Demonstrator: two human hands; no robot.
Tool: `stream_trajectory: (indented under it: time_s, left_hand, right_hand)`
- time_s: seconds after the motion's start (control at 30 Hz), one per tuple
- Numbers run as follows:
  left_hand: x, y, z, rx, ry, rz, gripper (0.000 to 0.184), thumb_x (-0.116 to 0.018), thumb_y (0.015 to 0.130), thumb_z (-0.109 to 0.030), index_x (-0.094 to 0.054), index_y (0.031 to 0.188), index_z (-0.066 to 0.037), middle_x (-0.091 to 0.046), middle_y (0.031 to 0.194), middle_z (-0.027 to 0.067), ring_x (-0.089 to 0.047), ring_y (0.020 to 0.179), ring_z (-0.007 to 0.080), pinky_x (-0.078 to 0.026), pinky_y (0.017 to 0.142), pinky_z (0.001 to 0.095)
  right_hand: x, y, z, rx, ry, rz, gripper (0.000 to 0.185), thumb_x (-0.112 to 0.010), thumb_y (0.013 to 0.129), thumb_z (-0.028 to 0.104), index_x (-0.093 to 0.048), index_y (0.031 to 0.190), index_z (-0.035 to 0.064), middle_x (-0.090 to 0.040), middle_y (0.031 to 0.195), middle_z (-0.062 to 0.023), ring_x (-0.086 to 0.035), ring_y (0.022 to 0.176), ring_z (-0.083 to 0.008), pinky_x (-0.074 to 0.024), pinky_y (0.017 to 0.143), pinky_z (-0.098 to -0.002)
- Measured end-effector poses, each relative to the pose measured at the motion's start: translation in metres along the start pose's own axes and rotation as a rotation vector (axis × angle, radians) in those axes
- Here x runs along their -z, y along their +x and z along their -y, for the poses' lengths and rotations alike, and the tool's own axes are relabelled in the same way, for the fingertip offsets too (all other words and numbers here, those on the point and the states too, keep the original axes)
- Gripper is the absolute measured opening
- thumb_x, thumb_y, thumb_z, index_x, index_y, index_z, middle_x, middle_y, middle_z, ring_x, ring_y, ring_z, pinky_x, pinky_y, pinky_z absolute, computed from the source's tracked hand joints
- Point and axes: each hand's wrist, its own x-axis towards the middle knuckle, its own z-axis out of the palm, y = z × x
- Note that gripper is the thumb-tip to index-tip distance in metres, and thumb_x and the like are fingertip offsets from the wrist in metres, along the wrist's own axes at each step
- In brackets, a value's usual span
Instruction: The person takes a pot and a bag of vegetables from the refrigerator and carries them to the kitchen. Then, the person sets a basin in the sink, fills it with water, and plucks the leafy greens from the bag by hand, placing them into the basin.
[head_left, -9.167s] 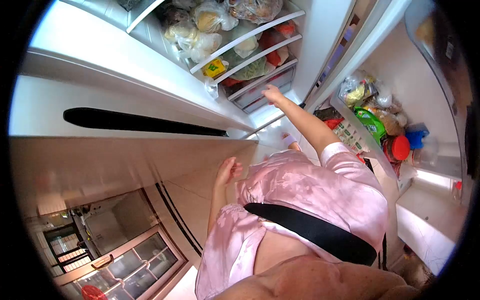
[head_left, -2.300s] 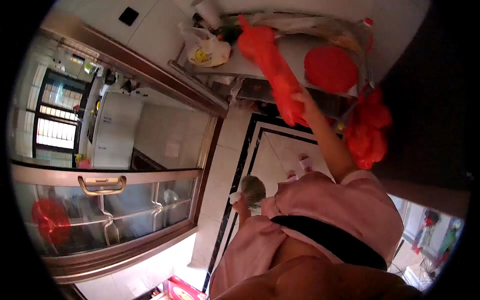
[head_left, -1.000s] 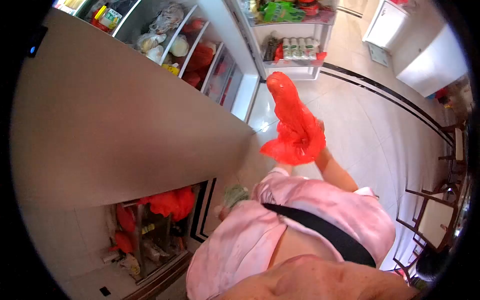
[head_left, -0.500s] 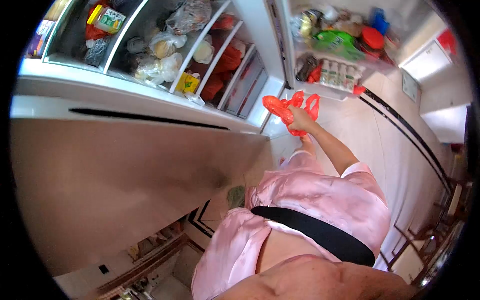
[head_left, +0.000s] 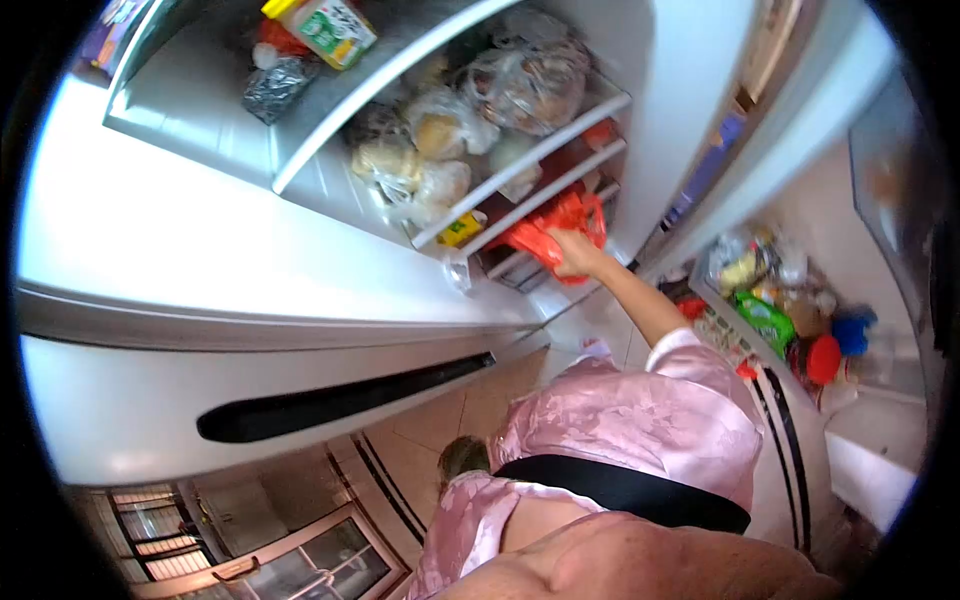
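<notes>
My right hand (head_left: pixel 578 255) is closed on a red plastic bag (head_left: pixel 548 232), which it holds at the front of the lower shelves of the open fridge. Part of the bag reaches in over a shelf edge (head_left: pixel 560 182). Above it, several clear bags of food (head_left: pixel 440 125) lie on a shelf, and a yellow box (head_left: pixel 462 228) sits beside the red bag. A round, dull green thing (head_left: pixel 462 458) shows low at my left side, where my left hand is out of sight.
The fridge door (head_left: pixel 850 200) stands open at the right, its bins holding a green packet (head_left: pixel 765 318) and a red-lidded jar (head_left: pixel 823 358). Another door with a dark handle slot (head_left: pixel 340 400) is at the left. A glass-paned door (head_left: pixel 310 565) shows at lower left.
The view has moved closer to the fridge. My right hand has carried the red bag from above the floor to the lower shelves. Earlier, it took the bag in the darker area with the rack.
</notes>
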Motion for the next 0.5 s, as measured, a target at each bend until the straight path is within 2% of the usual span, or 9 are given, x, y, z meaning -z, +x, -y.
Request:
stream_trajectory:
  time_s: [0.03, 0.1, 0.2, 0.3, 0.37, 0.4, 0.43, 0.5]
  left_hand:
    - [-0.002, -0.002, 0.002, 0.025, -0.015, -0.010, 0.027, -0.060, 0.077, -0.021, -0.063, 0.098, -0.003, -0.063, 0.086, 0.0114, -0.057, 0.075, 0.0229, -0.045, 0.064, 0.0351]
    - [-0.005, -0.007, 0.008, 0.065, -0.040, -0.026, 0.027, -0.060, 0.077, -0.021, -0.063, 0.097, -0.003, -0.063, 0.086, 0.0115, -0.057, 0.075, 0.0230, -0.045, 0.065, 0.0351]
    - [-0.010, -0.012, 0.015, 0.085, -0.057, -0.041, 0.027, -0.060, 0.077, -0.021, -0.063, 0.097, -0.003, -0.063, 0.086, 0.0116, -0.057, 0.076, 0.0233, -0.045, 0.065, 0.0352]
    - [-0.019, -0.016, 0.019, 0.085, -0.079, -0.040, 0.026, -0.060, 0.077, -0.021, -0.063, 0.097, -0.003, -0.063, 0.087, 0.0117, -0.057, 0.076, 0.0235, -0.045, 0.065, 0.0353]
    - [-0.023, -0.019, 0.023, 0.079, -0.097, -0.039, 0.026, -0.060, 0.077, -0.020, -0.063, 0.097, -0.003, -0.063, 0.087, 0.0118, -0.057, 0.076, 0.0237, -0.045, 0.066, 0.0354]
    - [-0.026, -0.021, 0.025, 0.073, -0.105, -0.040, 0.026, -0.060, 0.077, -0.020, -0.063, 0.096, -0.003, -0.063, 0.087, 0.0119, -0.057, 0.076, 0.0238, -0.045, 0.066, 0.0354]
    - [-0.028, -0.023, 0.028, 0.074, -0.111, -0.040, 0.026, -0.060, 0.077, -0.020, -0.063, 0.096, -0.003, -0.063, 0.087, 0.0119, -0.057, 0.077, 0.0239, -0.045, 0.066, 0.0355]
    - [-0.032, -0.027, 0.033, 0.073, -0.125, -0.038, 0.026, -0.060, 0.077, -0.020, -0.063, 0.096, -0.003, -0.063, 0.087, 0.0120, -0.058, 0.077, 0.0240, -0.045, 0.066, 0.0355]
  right_hand:
    - [0.022, -0.010, 0.017, -0.060, 0.055, 0.075, 0.063, -0.069, 0.054, 0.015, -0.048, 0.112, 0.0020, -0.059, 0.097, -0.0230, -0.057, 0.093, -0.0380, -0.0471, 0.079, -0.0415]
    - [0.067, -0.032, 0.043, -0.038, 0.125, 0.175, 0.064, -0.070, 0.053, 0.017, -0.049, 0.112, 0.0044, -0.060, 0.097, -0.0217, -0.059, 0.091, -0.0357, -0.0469, 0.079, -0.0394]
    - [0.137, -0.056, 0.097, 0.014, 0.226, 0.185, 0.065, -0.070, 0.052, 0.018, -0.051, 0.113, 0.0063, -0.060, 0.095, -0.0188, -0.060, 0.089, -0.0326, -0.0467, 0.080, -0.0374]
    - [0.184, -0.041, 0.127, 0.140, 0.161, -0.054, 0.066, -0.069, 0.053, 0.016, -0.052, 0.116, 0.0047, -0.061, 0.102, -0.0164, -0.060, 0.094, -0.0312, -0.0460, 0.084, -0.0360]
    - [0.202, -0.012, 0.140, 0.237, -0.026, -0.274, 0.065, -0.067, 0.057, 0.012, -0.049, 0.119, 0.0009, -0.054, 0.115, -0.0208, -0.053, 0.107, -0.0350, -0.0432, 0.091, -0.0376]
    - [0.211, 0.004, 0.146, 0.253, -0.087, -0.367, 0.065, -0.066, 0.059, 0.009, -0.047, 0.121, 0.0008, -0.052, 0.117, -0.0210, -0.052, 0.106, -0.0362, -0.0437, 0.090, -0.0388]
    - [0.215, 0.024, 0.144, 0.262, -0.139, -0.450, 0.066, -0.066, 0.060, 0.007, -0.044, 0.123, 0.0020, -0.053, 0.113, -0.0205, -0.053, 0.102, -0.0384, -0.0448, 0.086, -0.0414]
    - [0.225, 0.059, 0.149, 0.166, -0.214, -0.579, 0.056, -0.063, 0.064, 0.006, -0.046, 0.117, 0.0038, -0.054, 0.101, -0.0207, -0.053, 0.093, -0.0411, -0.0460, 0.079, -0.0454]
